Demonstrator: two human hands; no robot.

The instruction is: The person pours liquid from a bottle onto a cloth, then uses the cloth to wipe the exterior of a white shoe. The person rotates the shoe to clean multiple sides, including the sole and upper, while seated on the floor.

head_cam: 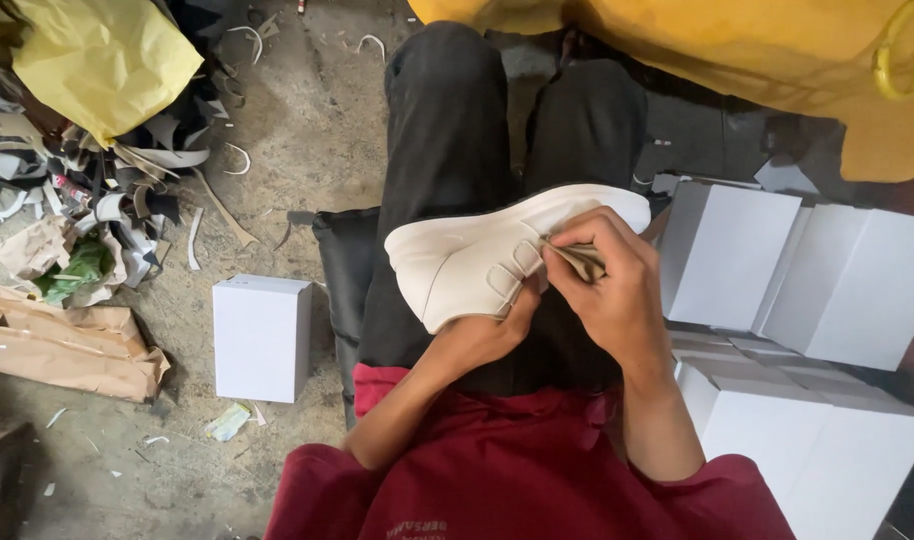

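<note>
Cream leather, or something like it — a pale high-top shoe (477, 262) with two straps lies on its side across the person's lap, over black trousers (447, 130). The left hand (482, 335) cups it from beneath, fingers curled around the ankle end. The right hand (612, 290) pinches a small folded tan cloth (580, 260) between thumb and fingertips, pressed against the shoe beside the straps. It looks light and fairly soft in the upper, stiffer at the white sole — best gripped at the heel or sole, since the pale surface would likely mark easily. White boxes (777, 270) are stacked to the right; another white box (262, 338) stands on the dusty floor (307, 130) to the left.
</note>
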